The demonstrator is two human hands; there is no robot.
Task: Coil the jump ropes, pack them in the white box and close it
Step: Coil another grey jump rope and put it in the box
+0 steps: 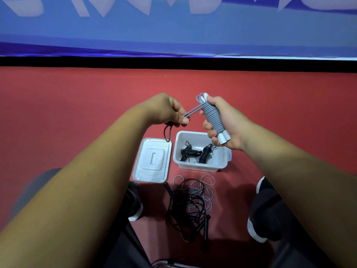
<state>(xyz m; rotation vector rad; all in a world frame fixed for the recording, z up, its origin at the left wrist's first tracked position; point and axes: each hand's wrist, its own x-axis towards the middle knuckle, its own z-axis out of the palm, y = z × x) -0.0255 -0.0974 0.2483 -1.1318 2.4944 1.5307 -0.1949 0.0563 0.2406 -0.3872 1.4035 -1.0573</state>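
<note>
My right hand (228, 120) grips a grey jump rope (213, 118), its cord wound tightly round the two pale handles. My left hand (170, 111) pinches the doubled free end of that cord, stretched between the hands, and a short loop hangs below the left fist. Under the hands the white box (201, 165) stands open on the red floor with two coiled black ropes (195, 152) inside. Its white lid (151, 161) lies flat to the left of it. A loose tangle of black and grey ropes (191, 202) lies in front of the box.
My two black shoes with white soles (135, 202) (260, 209) flank the tangle on the red floor (77, 105). A black strip and a blue banner wall (173, 35) run across the back. Something clear-edged shows at the bottom edge.
</note>
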